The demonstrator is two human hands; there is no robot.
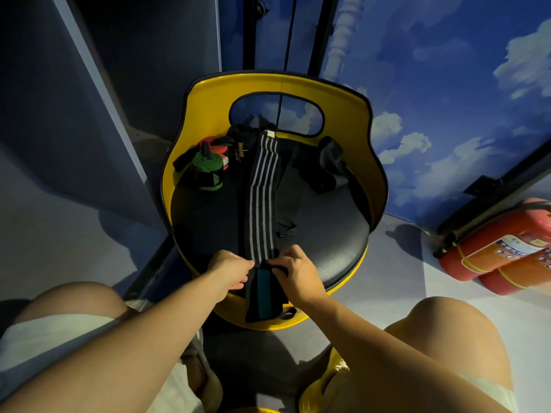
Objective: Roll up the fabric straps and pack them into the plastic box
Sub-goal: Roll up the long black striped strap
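Note:
A long black strap with white stripes (262, 198) lies stretched along the black seat of a yellow chair (343, 239). Its near end, with a teal patch (263, 290), hangs over the seat's front edge. My left hand (231, 271) pinches the strap's left edge at the seat front. On the right edge, my right hand (293, 269) grips the same stretch of strap with curled fingers. A rolled green strap (207, 168) and a red one (216, 147) sit at the seat's back left. Dark straps (328, 165) lie at the back right. No plastic box is in view.
Two red fire extinguishers (495, 248) lie on the floor at the right. The chair's yellow backrest (277, 84) curves around the far side. My knees frame the bottom of the view, with a grey wall to the left and a sky-painted wall to the right.

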